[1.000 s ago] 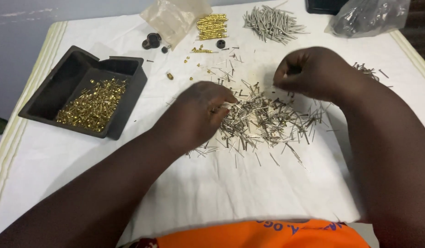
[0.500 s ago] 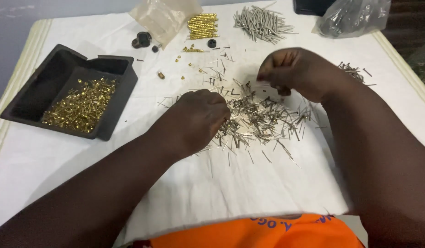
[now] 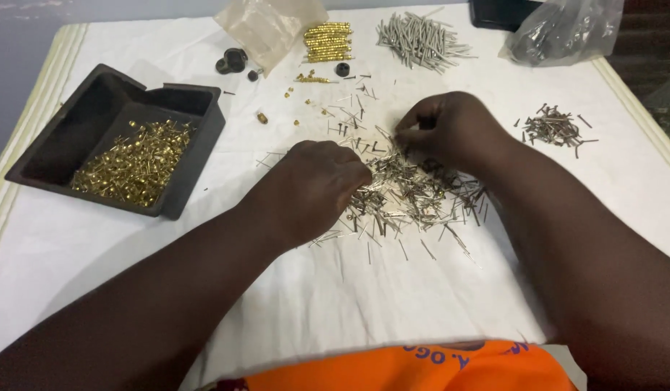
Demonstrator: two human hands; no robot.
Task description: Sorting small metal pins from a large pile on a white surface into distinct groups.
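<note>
I see left hand (image 3: 313,190) curled over silver pin heap (image 3: 414,192) mid-worktop, fingers pinched; held pin hidden, cannot tell. Right hand (image 3: 451,130) pinched shut at heap's far edge. I'd pick single pins, keep heap compact.

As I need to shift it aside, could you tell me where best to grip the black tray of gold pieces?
Probably grip the black tray by its raised right wall, coming from the right: that rim stands clear of the gold pieces, nearest the left hand.

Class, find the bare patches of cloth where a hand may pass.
Bare: cloth below the black tray, and the strip right of the small dark pin heap. Crowded: the silver pin pile under left hand and right hand.
</note>
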